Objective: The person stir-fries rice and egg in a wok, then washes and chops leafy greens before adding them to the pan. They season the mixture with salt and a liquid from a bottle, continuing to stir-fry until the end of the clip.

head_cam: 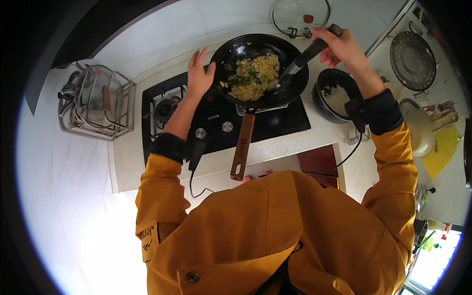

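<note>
A black wok [291, 86] sits on the gas hob, its brown handle [243, 147] pointing towards me. Fried rice with egg and green bits [258, 75] lies in it. My right hand [337, 46] grips the dark handle of a spatula [311, 51], whose metal end reaches down into the wok beside the rice. My left hand [201, 73] is raised at the wok's left rim, fingers apart and holding nothing; whether it touches the rim I cannot tell. Near my right wrist stands a black pot [320, 101] with white rice [336, 99] inside.
The black glass hob [273, 123] has a bare left burner [166, 110] and two knobs. A wire rack [125, 125] with lids stands at the left. A glass lid [300, 16] leans on the back wall. Right, a perforated metal disc [413, 61] hangs near a pale pan [416, 129].
</note>
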Demonstrator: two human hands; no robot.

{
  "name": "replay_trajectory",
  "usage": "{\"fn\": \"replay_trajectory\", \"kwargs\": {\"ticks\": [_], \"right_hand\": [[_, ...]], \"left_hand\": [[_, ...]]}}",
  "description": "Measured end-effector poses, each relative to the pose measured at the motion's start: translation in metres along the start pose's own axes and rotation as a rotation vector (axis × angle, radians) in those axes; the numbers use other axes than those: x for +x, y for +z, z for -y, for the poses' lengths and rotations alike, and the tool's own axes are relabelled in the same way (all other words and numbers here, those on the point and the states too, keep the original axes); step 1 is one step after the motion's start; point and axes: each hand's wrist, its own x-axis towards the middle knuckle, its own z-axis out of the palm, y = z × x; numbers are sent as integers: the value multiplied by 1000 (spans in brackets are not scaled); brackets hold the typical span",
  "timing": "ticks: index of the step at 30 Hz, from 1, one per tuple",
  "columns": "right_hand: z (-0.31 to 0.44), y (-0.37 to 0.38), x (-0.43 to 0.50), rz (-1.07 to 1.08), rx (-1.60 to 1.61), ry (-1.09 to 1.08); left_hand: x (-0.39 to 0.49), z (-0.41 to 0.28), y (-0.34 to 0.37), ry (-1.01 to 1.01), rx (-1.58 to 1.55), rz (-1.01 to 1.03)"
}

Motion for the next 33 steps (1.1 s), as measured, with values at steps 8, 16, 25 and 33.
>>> {"fn": "replay_trajectory", "kwargs": {"ticks": [8,16,25,33], "right_hand": [[-7,53,21,-86,268,-2],[-24,54,26,60,172,20],[0,-22,25,140,-321,-125],[-43,29,38,-135,280,-209]], "left_hand": [[-91,27,0,-326,-118,252],[-144,-12,5,-186,257,693],[-160,-20,34,-194,399,825],[-167,0,38,-15,253,808]]}}
